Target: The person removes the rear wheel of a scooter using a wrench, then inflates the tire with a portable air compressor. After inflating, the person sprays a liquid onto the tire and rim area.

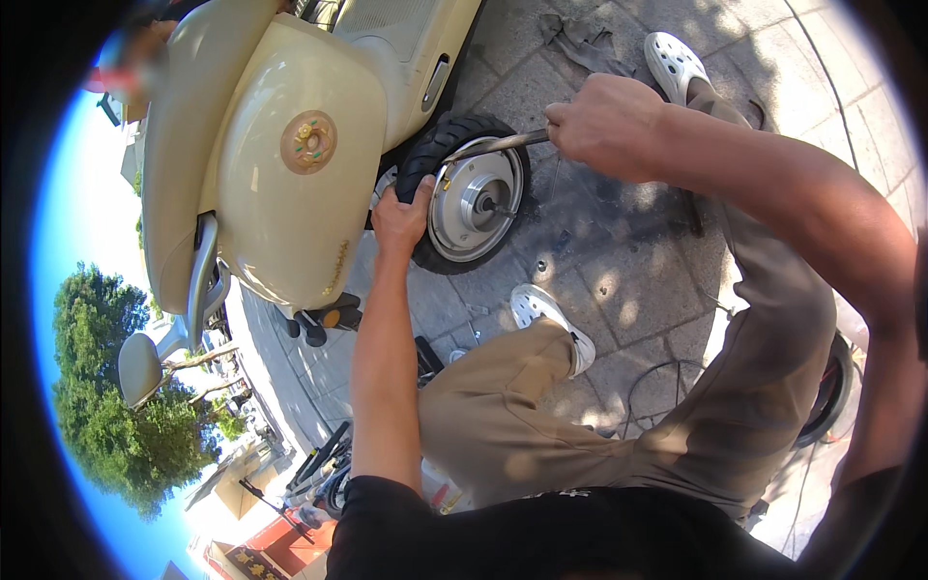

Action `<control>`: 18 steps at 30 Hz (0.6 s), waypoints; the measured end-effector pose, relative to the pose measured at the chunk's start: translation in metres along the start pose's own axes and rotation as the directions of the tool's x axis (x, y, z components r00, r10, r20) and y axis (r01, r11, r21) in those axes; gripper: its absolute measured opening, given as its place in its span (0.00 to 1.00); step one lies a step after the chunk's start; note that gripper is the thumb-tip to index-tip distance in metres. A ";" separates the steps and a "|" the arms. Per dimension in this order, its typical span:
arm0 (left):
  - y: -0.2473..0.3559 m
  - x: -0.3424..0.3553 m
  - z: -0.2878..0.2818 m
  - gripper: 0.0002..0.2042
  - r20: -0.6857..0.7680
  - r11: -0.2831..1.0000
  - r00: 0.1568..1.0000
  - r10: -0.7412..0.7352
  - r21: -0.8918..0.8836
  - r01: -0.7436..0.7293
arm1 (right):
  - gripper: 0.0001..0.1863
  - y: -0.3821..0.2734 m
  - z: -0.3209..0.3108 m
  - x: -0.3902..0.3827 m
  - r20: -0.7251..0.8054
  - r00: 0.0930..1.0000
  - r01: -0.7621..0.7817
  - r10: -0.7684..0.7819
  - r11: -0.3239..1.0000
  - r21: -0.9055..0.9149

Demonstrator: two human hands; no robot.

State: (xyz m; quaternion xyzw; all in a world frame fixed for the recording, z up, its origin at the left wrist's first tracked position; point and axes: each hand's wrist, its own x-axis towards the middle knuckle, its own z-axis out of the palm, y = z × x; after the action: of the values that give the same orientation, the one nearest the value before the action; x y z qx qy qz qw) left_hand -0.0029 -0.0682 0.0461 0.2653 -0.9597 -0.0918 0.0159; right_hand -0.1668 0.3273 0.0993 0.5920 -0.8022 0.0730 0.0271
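Observation:
My right hand is closed round a long metal bar, which reaches left to the rim of a scooter wheel. My left hand grips the black tyre at the wheel's left side, thumb near the rim. A small yellow piece shows by the rim near the bar's tip; I cannot make out what it is. The wheel has a silver hub with an axle sticking out. Beside it stands the cream scooter body with a doughnut sticker.
Dark cloth or rubber, small metal parts and cables lie on the paving. My feet in white clogs are either side of the wheel. Another tyre is at the right. A blurred person is at top left; vehicles stand behind.

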 end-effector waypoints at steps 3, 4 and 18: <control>0.012 0.006 0.004 0.39 -0.001 1.000 1.000 0.018 -0.021 -0.018 | 0.07 0.013 0.011 0.004 0.171 0.982 -0.085 0.082 0.996 0.008; 0.016 0.009 -0.001 0.39 0.001 0.999 1.000 0.014 -0.036 -0.013 | 0.09 0.022 0.011 0.012 0.158 0.987 -0.041 0.042 0.999 -0.010; 0.008 0.012 0.008 0.39 -0.002 1.000 1.000 0.007 0.026 -0.007 | 0.04 0.025 -0.093 0.093 0.148 0.950 0.305 -0.274 0.914 -0.267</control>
State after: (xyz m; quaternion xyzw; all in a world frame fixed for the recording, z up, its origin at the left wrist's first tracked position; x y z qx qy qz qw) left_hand -0.0179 -0.0662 0.0393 0.2622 -0.9617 -0.0788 0.0135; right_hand -0.2227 0.2609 0.2012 0.6970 -0.7080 -0.0807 0.0800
